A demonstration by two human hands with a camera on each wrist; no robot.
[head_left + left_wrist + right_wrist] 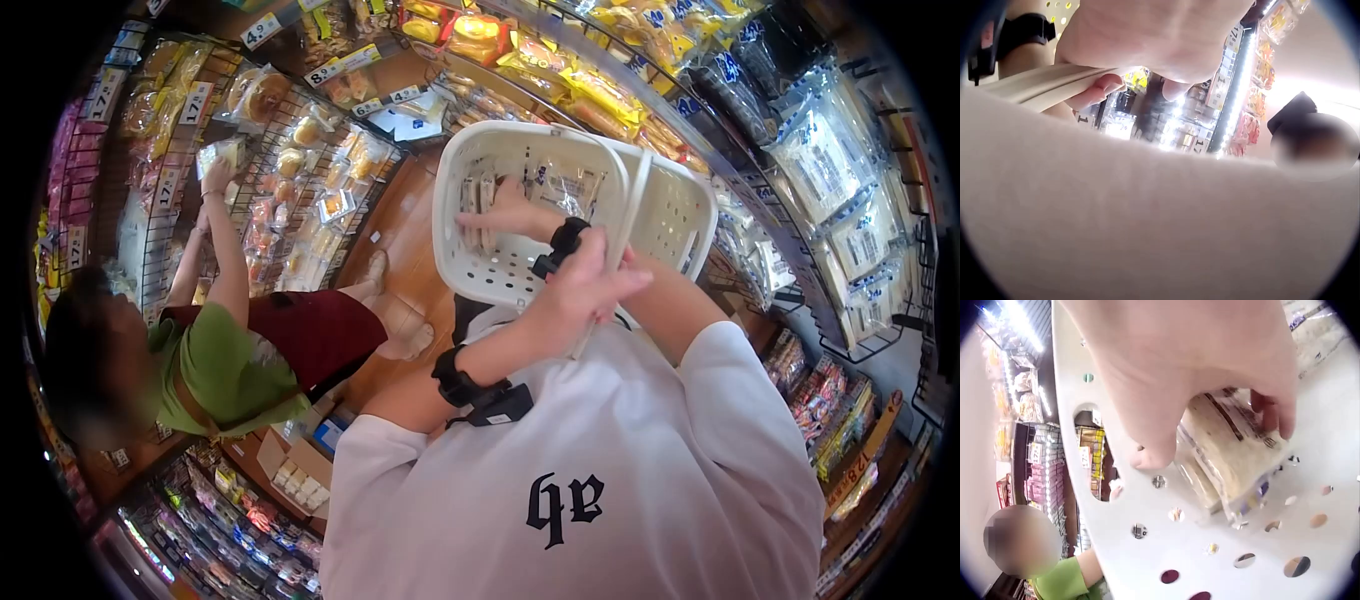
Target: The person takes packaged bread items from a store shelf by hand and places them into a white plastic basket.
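My left hand grips the pale handle of a white basket with holes in its walls. In the left wrist view its fingertips curl out under the handle. My right hand reaches down inside the basket. Its thumb and bent fingers span a clear-wrapped pale bread pack, which sits tilted by the basket wall. A second wrapped pack lies against it. Another clear bag is in the same basket.
At the left, a person in a green top holds a package at a rack of wrapped baked goods. Shelves of yellow packs and white bags curve along the right. An open carton stands at lower left.
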